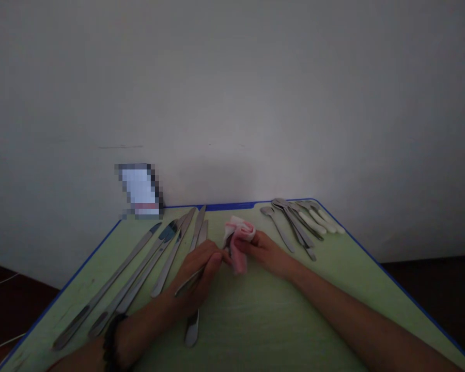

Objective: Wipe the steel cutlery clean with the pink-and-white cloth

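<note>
My left hand [202, 263] is closed around the thin metal handle [188, 282] of a piece of cutlery. Its far end goes into a pink and white cloth [240, 240], so I cannot tell which piece it is. My right hand [265, 252] grips that cloth, wrapped about the hidden end. Under and beside my left forearm lie several table knives [108, 289]. One knife [192, 328] is partly covered by my left hand. To the right of my right hand rests a metal spoon [278, 227].
More metal spoons [294, 222] lie fanned at the table's far right, beside several white-handled pieces of cutlery [313, 222]. A blurred-out phone-like device [141, 188] leans at the back left against the wall [232, 103]. The green table [279, 325] has a blue edge.
</note>
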Demonstrator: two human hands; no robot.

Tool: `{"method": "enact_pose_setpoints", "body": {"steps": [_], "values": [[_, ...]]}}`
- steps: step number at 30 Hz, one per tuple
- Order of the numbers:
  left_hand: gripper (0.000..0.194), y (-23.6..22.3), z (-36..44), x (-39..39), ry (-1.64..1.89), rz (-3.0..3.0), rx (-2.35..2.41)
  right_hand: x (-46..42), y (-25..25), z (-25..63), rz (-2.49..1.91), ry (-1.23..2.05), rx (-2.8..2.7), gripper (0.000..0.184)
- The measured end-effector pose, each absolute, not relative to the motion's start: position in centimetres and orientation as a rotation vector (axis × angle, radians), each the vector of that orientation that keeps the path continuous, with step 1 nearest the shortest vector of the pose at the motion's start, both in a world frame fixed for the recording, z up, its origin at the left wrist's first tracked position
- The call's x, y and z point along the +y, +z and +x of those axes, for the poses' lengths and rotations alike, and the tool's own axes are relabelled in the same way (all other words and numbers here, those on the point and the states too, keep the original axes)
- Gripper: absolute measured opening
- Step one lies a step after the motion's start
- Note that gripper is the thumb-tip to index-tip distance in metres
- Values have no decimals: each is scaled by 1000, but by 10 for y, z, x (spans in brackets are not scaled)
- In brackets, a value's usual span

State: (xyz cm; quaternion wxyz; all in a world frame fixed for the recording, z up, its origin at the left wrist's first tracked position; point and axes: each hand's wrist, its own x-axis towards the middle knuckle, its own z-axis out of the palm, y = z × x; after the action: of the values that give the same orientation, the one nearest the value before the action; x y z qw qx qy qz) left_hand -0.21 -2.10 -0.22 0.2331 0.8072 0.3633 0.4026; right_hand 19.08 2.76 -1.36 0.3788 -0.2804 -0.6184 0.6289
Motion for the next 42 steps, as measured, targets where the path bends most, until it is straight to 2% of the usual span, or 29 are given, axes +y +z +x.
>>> {"method": "enact_pose_setpoints", "body": {"steps": [8,19,24,28,32,38,40,42], "values": [[47,-6,-2,-15,1176,1983,1064,26,-17,182,-810,1337,-1463,23],[55,-16,-9,-12,995,1616,1153,21,-7,192,-755,1291,-2092,18],[58,-13,-2,-14,987,1578,1158,20,-1,195,-720,1288,-2174,17],[55,-13,-3,-13,1070,1567,1185,20,-9,191,-771,1251,-2019,23],[53,-17,-7,-12,1147,1596,963,22,-19,185,-851,1205,-1718,28],[74,-9,-9,-13,1173,1562,743,27,-18,182,-930,1088,-1366,23],[67,-6,-7,-14,1123,1653,778,29,-20,183,-951,1080,-1265,26],[49,-4,-5,-16,1024,1824,852,32,-24,184,-978,1124,-1177,31]]}}
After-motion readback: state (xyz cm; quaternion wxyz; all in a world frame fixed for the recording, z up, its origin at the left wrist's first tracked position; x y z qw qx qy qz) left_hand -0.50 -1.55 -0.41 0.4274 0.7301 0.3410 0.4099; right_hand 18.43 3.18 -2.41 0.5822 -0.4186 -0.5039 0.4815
